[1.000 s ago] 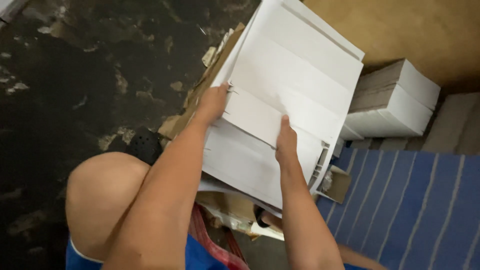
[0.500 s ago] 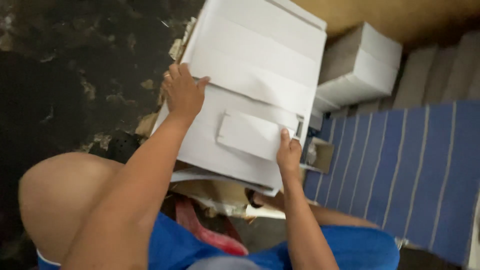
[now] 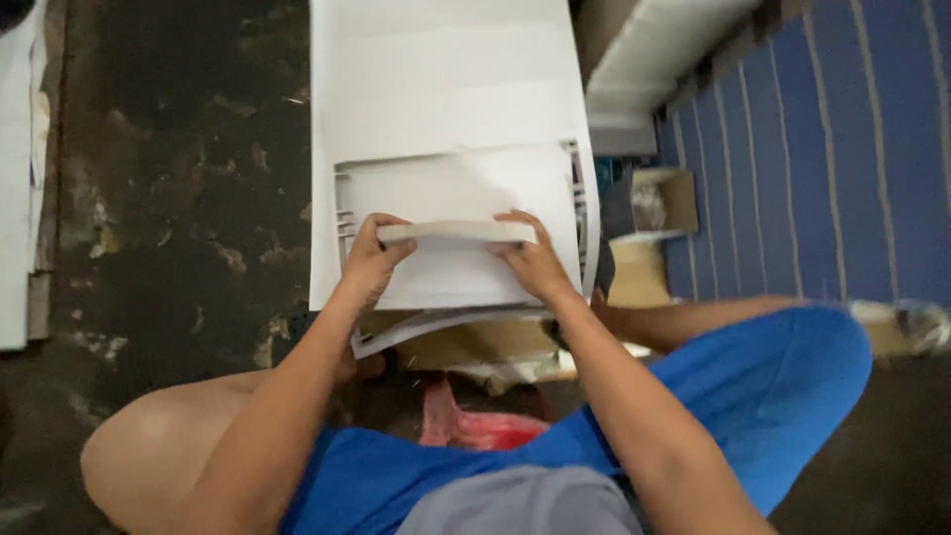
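Note:
A large white die-cut cardboard sheet lies flat in front of me on the dark floor. On its near half a smaller white panel shows slotted edges. Both hands pinch a narrow folded flap at the panel's middle: my left hand holds its left end, my right hand its right end. More white and brown sheets stick out beneath the near edge, by my knees.
A stack of white flat cardboard lies at the upper right beside a blue striped mat. A small open brown box sits between them. More white sheets lie at the far left. A red cloth lies between my legs.
The view has swung, so the sheet now lies square before me. My hands have come together from the sheet's sides onto the small flap, now folded up between them.

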